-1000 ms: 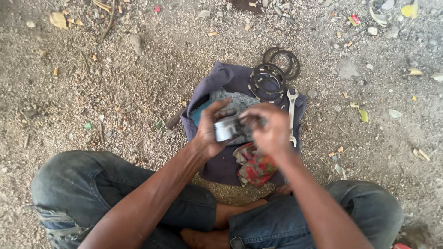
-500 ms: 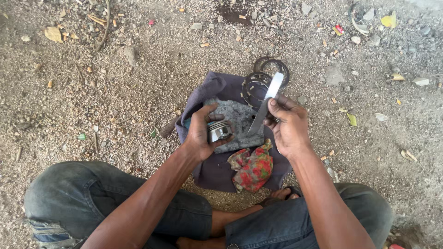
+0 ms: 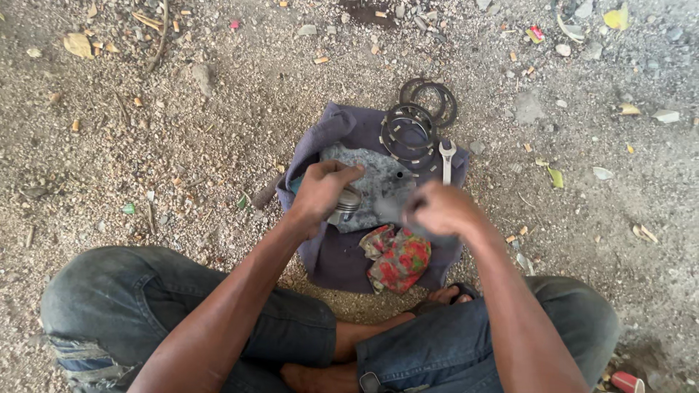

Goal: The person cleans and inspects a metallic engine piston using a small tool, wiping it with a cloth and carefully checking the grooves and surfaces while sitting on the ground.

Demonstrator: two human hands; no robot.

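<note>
now | left hand [image 3: 320, 193] clamps small metal cylinder [image 3: 346, 207] at cloth [image 3: 342, 255] centre, steadying it | right hand [image 3: 440, 211] fist blurred, contents unclear | rings [image 3: 409, 129] parked at far edge

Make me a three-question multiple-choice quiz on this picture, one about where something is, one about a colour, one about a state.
1. Where does the wrench lie?
A. on the purple cloth, beside the stacked metal rings
B. on the person's knee
C. under the flowered rag

2. What colour is the crumpled rag?
A. plain white
B. red with green and yellow
C. black

3. What is the left hand doing?
A. lying open on the gravel
B. holding the wrench
C. closed on a small metal cylindrical part

Answers: 1 A, its open end lies just right of the rings on the cloth. 2 B, a red flower print shows. 3 C, its fingers wrap the grey part over the stone slab; the right hand is motion-blurred.
</note>
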